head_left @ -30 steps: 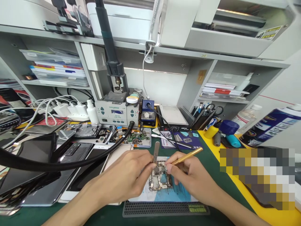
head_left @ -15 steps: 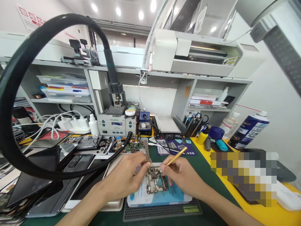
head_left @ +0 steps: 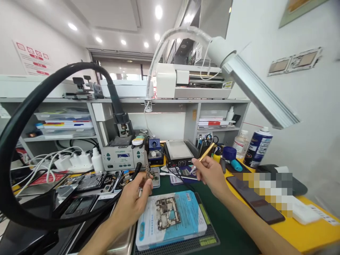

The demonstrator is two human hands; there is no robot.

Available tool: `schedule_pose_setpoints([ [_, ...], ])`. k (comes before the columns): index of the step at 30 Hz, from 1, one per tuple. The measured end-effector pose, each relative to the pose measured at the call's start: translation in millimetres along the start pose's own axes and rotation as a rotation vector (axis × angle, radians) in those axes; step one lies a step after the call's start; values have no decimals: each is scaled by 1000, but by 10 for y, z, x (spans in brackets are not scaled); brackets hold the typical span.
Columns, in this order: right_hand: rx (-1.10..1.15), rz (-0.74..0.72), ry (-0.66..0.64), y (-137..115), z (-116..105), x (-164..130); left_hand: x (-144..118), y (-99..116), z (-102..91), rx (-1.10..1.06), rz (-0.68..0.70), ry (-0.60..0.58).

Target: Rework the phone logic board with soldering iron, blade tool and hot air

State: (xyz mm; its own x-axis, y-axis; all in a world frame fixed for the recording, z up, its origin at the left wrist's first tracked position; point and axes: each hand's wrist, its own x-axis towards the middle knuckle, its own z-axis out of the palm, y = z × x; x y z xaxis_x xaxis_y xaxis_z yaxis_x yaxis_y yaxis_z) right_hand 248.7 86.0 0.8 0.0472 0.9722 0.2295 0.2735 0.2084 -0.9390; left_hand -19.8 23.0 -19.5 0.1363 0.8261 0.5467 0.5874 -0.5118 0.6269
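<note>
My left hand is raised above the bench and pinches a pair of steel tweezers that point upward. My right hand is lifted too, holding a gold pen-shaped tool like a pencil, its tip pointing down to the left. Below and between the hands a bare phone circuit board lies on a blue and white pad, which rests on a black ribbed mat. Neither hand touches the board.
A grey rework station with a thick black hose looping left stands behind. Opened phones crowd the left. A black hot plate, spray can, dark phone and lamp arm are right.
Both hands have lifted off the circuit board and moved apart, taking the tweezers and the gold tool with them. The camera has tilted upward, showing more of the shelves and ceiling.
</note>
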Motion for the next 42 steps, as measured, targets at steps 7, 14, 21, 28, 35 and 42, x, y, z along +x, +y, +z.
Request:
schedule_pose_setpoints([
  [7, -57, 55, -88, 117, -18, 98, -19, -9, 34, 24, -9, 90],
  [14, -68, 63, -105, 189, 85, 59, -39, -52, 62, 45, 6, 152],
  [21, -89, 85, -127, 204, 172, 15, -50, -25, 72, 67, 12, 168],
  [28, -69, 93, -219, 266, 206, 24, -61, 3, 109, 94, 66, 142],
  [35, -17, 74, -201, 291, 189, 26, -64, 41, 126, 98, 92, 140],
  [42, 7, 69, -176, 283, 219, 11, -58, 123, 119, 102, 118, 127],
])
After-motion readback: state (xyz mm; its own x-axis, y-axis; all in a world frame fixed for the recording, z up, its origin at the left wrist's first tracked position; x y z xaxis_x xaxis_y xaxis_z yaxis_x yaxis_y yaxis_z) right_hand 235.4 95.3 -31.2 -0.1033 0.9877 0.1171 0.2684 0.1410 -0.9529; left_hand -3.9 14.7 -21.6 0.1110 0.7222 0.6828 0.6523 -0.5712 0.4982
